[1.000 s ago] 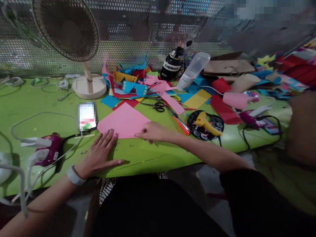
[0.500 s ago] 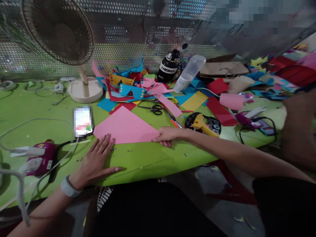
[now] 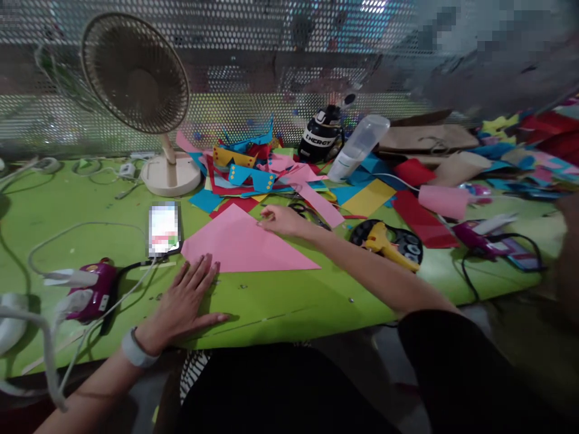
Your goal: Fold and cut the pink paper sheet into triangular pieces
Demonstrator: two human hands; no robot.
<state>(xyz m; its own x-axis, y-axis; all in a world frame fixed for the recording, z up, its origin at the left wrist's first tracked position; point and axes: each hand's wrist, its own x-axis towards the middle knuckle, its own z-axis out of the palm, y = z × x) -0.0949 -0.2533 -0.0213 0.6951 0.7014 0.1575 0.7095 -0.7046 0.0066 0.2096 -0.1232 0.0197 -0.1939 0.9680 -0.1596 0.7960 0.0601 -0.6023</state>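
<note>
Head view has the pink paper [image 3: 244, 244] on the green counter [image 3: 280, 310], the left hand [image 3: 183, 307] spread flat at its lower-left edge, the right hand [image 3: 284, 221] curled by its upper-right edge, grip unclear.

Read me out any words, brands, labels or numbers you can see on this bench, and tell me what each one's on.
"ENERGY", on the pale band around the black bottle.
Small green print on the clear bottle: too small to read.
Phone screen: pixelated, nothing legible.
Small marks on the purple power adapter: too small to read.
I can't make out any numbers.
</note>
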